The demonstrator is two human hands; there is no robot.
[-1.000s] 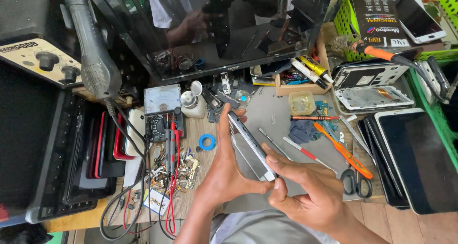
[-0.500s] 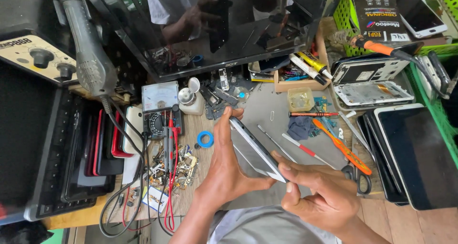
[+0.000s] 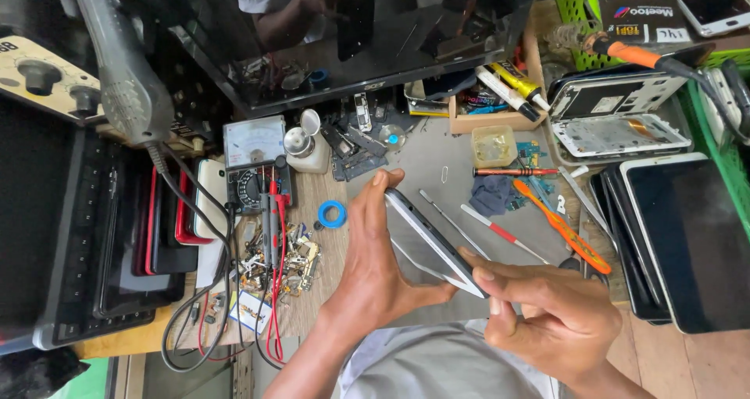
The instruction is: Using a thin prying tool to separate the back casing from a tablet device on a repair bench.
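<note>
My left hand (image 3: 375,270) grips a slim grey smartphone (image 3: 432,243) edge-on, fingers along its far side and thumb under its near end. My right hand (image 3: 547,313) pinches the phone's lower right corner between thumb and fingers. The phone is tilted above the grey work mat (image 3: 437,161), its screen side facing left toward my left palm. Whether its back cover is separating I cannot tell.
An analogue multimeter (image 3: 254,161) with red leads, a blue tape ring (image 3: 332,214), loose small parts (image 3: 285,254), screwdrivers (image 3: 504,235), an orange pry tool (image 3: 562,227), tablets (image 3: 687,243) at right, stacked phones (image 3: 168,223) at left, a black monitor (image 3: 351,40) behind.
Both hands and the phone have shifted slightly right and lower in view; the phone has tilted flatter, and my right hand slid down to its lower corner.
</note>
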